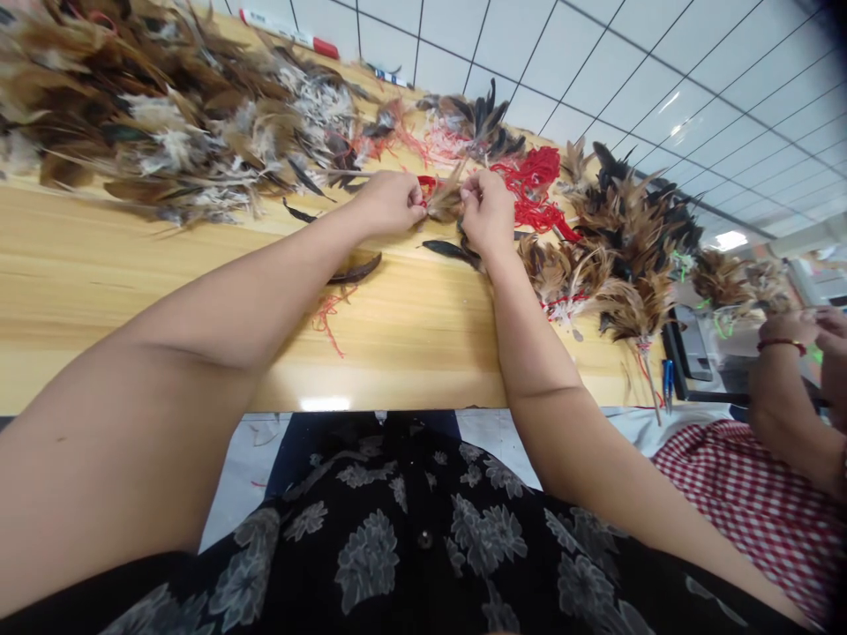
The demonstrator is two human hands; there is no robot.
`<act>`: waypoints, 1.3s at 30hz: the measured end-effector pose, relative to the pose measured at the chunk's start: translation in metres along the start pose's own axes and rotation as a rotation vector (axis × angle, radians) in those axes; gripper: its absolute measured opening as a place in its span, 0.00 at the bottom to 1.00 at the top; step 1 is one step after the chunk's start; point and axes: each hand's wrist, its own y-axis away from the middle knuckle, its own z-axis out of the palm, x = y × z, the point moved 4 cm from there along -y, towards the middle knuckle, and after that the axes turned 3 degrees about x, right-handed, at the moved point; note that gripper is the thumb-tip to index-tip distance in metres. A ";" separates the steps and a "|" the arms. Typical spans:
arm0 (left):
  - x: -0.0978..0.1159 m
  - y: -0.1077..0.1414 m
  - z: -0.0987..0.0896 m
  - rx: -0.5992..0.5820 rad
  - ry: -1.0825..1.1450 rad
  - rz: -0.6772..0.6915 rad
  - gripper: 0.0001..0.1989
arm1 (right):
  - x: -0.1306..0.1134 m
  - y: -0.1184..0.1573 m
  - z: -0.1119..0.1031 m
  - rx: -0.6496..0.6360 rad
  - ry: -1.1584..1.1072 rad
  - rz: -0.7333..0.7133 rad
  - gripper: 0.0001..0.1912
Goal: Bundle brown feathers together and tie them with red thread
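Note:
Near the middle of the wooden table [423,326], my left hand [392,203] has its fingers pinched on the red-wrapped end of a small brown feather bundle [445,198]. The fingers of my right hand [488,210] are closed at the bundle's other side, by the feather tips. A thin stick [348,174] extends left from behind my left hand. Dark loose feathers [450,250] lie just below the bundle. Red yarn [539,181] is heaped to the right of my right hand.
A large pile of brown and white feathers [191,115] covers the back left. Tied feather bundles [628,229] stand at the right. Red thread scraps [329,322], a red-capped marker [288,32] and a blue pen [668,385] lie about. Another person's hands [790,331] work at far right.

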 end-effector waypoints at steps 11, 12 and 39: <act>0.032 0.015 0.007 -0.142 0.851 -0.155 0.24 | -0.070 0.030 -0.030 -0.038 -0.342 0.284 0.03; 0.035 0.017 0.007 -0.125 0.862 -0.169 0.23 | -0.072 0.030 -0.029 -0.044 -0.391 0.307 0.04; 0.017 0.016 -0.024 -0.221 0.547 0.001 0.19 | -0.003 0.218 -0.186 0.293 0.130 0.854 0.12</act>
